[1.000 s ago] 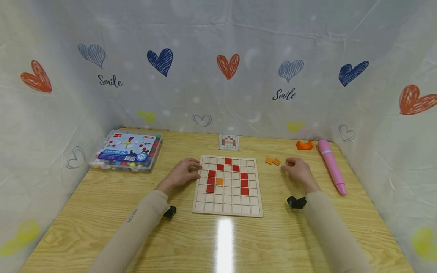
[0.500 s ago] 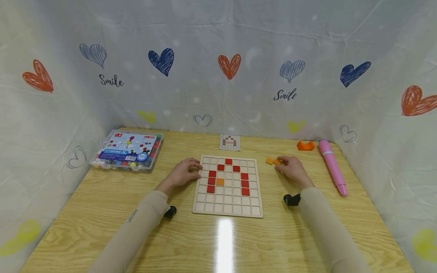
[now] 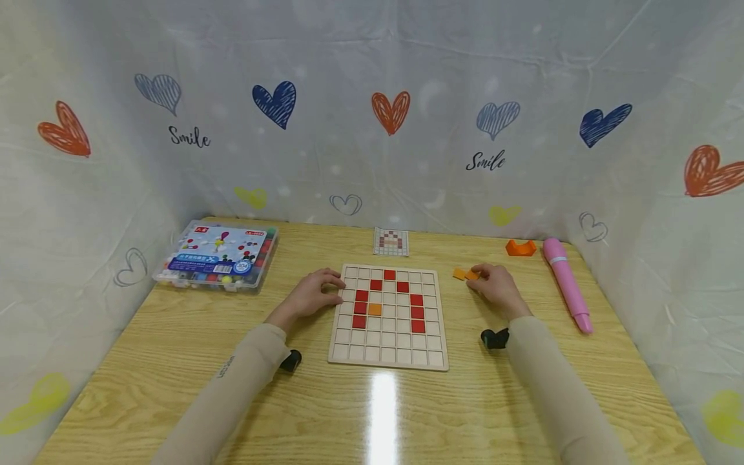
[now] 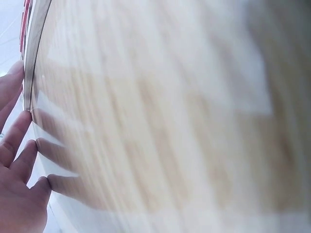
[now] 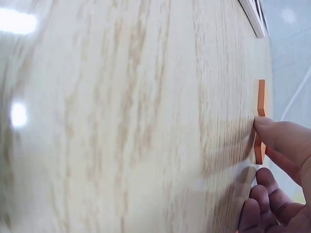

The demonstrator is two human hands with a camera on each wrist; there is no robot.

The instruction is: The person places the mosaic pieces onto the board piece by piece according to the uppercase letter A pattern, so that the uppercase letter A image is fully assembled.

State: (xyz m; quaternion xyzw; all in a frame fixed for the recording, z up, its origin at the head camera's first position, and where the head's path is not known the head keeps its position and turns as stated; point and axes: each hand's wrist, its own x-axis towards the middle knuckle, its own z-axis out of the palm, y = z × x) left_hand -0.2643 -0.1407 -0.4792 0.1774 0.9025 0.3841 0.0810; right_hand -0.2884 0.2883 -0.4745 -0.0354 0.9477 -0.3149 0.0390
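In the head view a square wooden grid board point(image 3: 388, 338) lies mid-table, with several red tiles point(image 3: 417, 312) in an arch and one orange tile point(image 3: 374, 310) set in its cells. My left hand point(image 3: 314, 294) rests its fingertips against the board's left edge; the left wrist view shows those fingers point(image 4: 15, 138) fairly straight. To the right of the board, my right hand point(image 3: 496, 285) pinches a loose orange tile point(image 5: 259, 153) between thumb and forefinger, low at the tabletop. A second loose orange tile point(image 3: 458, 274) lies beside it, almost touching.
Behind the board lies a small pattern card point(image 3: 391, 242). A clear plastic case point(image 3: 215, 256) of coloured parts stands at the back left. At the back right are an orange curved piece point(image 3: 520, 248) and a pink pen-shaped object point(image 3: 566, 284). A white printed curtain point(image 3: 325, 155) surrounds the table.
My right hand has moved left to the nearer loose orange tile, and its thumb and forefinger have closed on it. The left hand has stayed at the board's edge.
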